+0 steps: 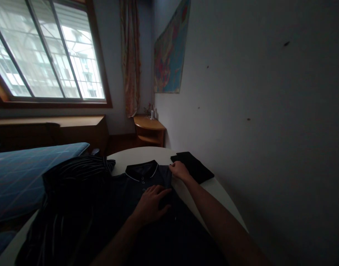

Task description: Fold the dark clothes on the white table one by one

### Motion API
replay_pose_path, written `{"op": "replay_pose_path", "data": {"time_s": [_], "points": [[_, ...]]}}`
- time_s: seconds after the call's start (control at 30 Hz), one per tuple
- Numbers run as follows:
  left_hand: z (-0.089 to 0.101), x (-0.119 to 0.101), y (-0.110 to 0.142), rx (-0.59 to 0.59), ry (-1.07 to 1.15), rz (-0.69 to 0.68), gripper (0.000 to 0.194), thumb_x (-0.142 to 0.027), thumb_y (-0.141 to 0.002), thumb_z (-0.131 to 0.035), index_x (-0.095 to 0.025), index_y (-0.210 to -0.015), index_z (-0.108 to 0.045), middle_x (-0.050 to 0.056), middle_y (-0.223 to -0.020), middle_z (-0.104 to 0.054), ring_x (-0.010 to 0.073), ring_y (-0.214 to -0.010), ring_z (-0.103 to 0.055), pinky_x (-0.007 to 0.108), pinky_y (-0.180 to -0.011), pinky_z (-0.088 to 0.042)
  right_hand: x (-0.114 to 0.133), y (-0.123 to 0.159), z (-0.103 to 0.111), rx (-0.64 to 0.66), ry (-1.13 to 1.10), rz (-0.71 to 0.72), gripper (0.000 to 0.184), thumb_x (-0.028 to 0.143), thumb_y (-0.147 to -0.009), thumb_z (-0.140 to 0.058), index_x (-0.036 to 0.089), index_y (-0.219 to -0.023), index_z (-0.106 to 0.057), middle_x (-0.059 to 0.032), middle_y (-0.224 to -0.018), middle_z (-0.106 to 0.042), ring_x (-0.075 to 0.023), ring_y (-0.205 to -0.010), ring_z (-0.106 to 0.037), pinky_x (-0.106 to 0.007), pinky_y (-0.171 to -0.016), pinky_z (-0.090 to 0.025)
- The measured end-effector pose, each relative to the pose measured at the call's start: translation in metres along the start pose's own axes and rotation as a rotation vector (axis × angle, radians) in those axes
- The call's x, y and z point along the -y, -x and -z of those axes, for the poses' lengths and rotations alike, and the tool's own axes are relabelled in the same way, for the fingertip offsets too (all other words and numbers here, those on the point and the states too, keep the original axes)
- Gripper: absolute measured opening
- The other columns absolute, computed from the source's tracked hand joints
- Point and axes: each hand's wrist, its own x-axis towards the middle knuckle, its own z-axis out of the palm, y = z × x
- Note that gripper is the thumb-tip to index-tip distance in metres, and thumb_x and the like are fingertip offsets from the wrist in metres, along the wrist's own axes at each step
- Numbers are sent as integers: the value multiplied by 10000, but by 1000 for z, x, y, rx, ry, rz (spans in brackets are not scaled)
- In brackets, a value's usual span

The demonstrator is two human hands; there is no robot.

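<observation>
A dark polo shirt (130, 190) with a white-edged collar and a short row of buttons lies spread on a round white table (147, 151). Across its chest, just below the buttons, rests my left hand (151, 203), fingers and thumb spread. My right hand (179, 170) pinches the shirt's edge by the shoulder or sleeve, to the right of the collar. Right beside that hand sits a folded black cloth (195, 168). The lower part of the shirt fades into shadow.
A heap of dark striped clothing (78, 173) covers the table's left side. Beyond it is a mattress with blue checks (25, 177). A wall (255, 155) runs along the right. At the back stand a wooden corner shelf (149, 123) and a long wooden desk (81, 121) under the window.
</observation>
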Motion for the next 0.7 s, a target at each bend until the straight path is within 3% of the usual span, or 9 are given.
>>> {"op": "replay_pose_path", "data": {"time_s": [0.2, 0.37, 0.53, 0.63, 0.7], "points": [[-1, -1, -2, 21, -3, -30, 480, -290, -861, -605, -332, -1339, -580, 53, -1123, -626, 255, -1041, -578, 453, -978, -447, 18, -8, 7, -93, 30, 28, 254, 301, -891, -555, 161, -1092, -624, -128, -1063, -721, -247, -1006, -678, -284, -781, -450], [-6, 1, -2, -19, 39, -63, 371, -211, -886, -538, -295, -1227, -658, 50, -1063, -659, 228, -995, -599, 406, -942, -471, 38, -9, 8, -125, 16, 89, 196, 250, -883, -575, 205, -1071, -606, -93, -1036, -715, -232, -991, -669, -299, -807, -453], [-4, 2, -4, -180, 52, 57, 197, -290, -937, -511, -247, -1005, -691, 52, -988, -695, 217, -943, -641, 367, -873, -494, 53, -12, 1, -65, -67, 207, 197, 290, -947, -540, 204, -1109, -611, -46, -1015, -730, -159, -931, -685, -240, -802, -462], [-3, 4, -4, -248, -14, 176, 219, -333, -946, -500, -233, -838, -662, 51, -879, -696, 220, -868, -657, 362, -817, -492, 51, -7, -6, 22, -106, 275, 225, 241, -966, -503, 214, -1170, -594, 0, -957, -740, -103, -760, -693, -199, -709, -466], [-3, 6, -4, -254, -58, 230, 222, -343, -934, -514, -226, -794, -640, 49, -853, -697, 229, -856, -659, 364, -803, -482, 44, 2, -7, 46, -97, 305, 207, 204, -951, -513, 208, -1128, -619, -7, -977, -740, -105, -790, -693, -198, -719, -461]]}}
